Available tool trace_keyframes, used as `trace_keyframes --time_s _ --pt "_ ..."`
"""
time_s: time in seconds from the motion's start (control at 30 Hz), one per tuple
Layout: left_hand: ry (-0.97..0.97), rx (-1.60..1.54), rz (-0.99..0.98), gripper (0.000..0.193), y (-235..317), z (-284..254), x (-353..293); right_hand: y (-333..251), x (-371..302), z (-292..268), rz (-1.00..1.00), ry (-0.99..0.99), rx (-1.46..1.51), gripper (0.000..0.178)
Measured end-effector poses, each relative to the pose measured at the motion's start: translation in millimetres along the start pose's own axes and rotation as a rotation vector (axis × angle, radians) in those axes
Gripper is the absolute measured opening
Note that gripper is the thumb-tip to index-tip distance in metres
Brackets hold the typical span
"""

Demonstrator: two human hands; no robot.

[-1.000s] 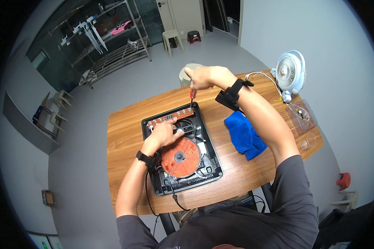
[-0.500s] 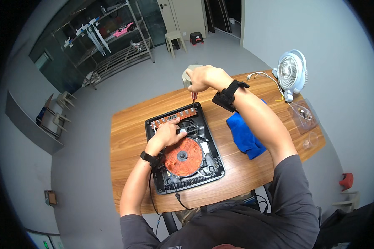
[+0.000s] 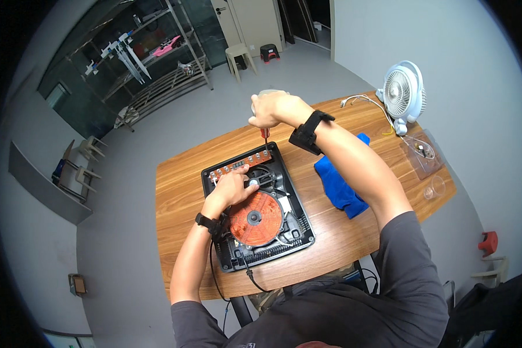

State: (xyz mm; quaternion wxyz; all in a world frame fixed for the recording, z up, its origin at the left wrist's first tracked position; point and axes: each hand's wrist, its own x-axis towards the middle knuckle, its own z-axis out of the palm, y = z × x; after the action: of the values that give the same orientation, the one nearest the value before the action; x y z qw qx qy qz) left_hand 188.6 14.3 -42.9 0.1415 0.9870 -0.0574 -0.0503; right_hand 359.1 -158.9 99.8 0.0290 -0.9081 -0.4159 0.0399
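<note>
An opened induction cooker [image 3: 296, 204] with a black casing lies on the wooden table, its round orange-red coil [image 3: 250, 233] showing. My right hand [image 3: 269, 109] is closed around a screwdriver [image 3: 265, 133] with a red handle. The screwdriver stands nearly upright, its shaft reaching down to the right end of the narrow orange circuit board [image 3: 254, 159] along the cooker's far side. My left hand [image 3: 232, 188] lies over the cooker between that board and the coil, fingers stretched and thumb apart. Whatever is beneath its palm is hidden.
A blue cloth [image 3: 337, 188] lies right of the cooker, under my right forearm. Farther right are a white fan [image 3: 401, 95], a clear plastic bag [image 3: 424, 155] and a clear cup [image 3: 434, 188]. A black cord [image 3: 250, 278] leaves the cooker over the table's near edge [image 3: 284, 283].
The whole view has shifted slightly. My right hand's grip on the screwdriver has turned a little, while the tip stays at the board's right end. My left hand keeps its place.
</note>
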Motion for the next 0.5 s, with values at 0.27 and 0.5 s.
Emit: trace_keyframes --time_s 0.27,0.5 --pt "-0.012 0.015 -0.006 0.054 0 2 2 5 3 11 -0.06 0.141 -0.044 0.043" --pt "-0.011 0.02 0.002 0.053 2 -1 1 -12 -5 2 0.016 0.085 -0.147 0.046"
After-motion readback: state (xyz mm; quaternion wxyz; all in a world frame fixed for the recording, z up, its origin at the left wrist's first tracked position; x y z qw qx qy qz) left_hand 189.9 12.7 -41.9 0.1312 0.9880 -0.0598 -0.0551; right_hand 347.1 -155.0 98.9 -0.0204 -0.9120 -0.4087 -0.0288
